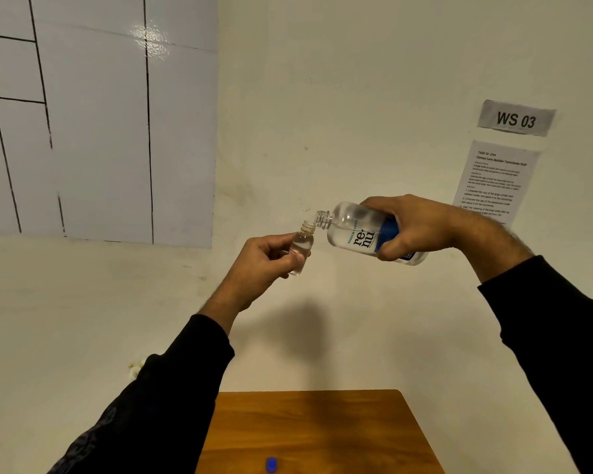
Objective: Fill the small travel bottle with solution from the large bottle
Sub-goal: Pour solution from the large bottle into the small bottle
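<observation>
large bottle (360,230) tipped, mouth over small travel bottle (300,246) — both hand-held

You've got two bare hands in view, no gloves, rings or watch that I can see. Left hand (266,260) sits approx at 9 o'clock of frame centre, right hand (415,227) approx at 3 o'clock. Both arms wear long black sleeves w/ plain cuffs ending just short of the wrists, so a bit of bare, hairy forearm shows past each cuff. Left sleeve (158,398) runs in from 7 o'clock; fabric looks matte, w/ a faint darker stripe or weave pattern near the bottom edge, too dim to read. Right sleeve (555,336) comes in from 4 o'clock, plain black, no logo or marking visible.
</observation>
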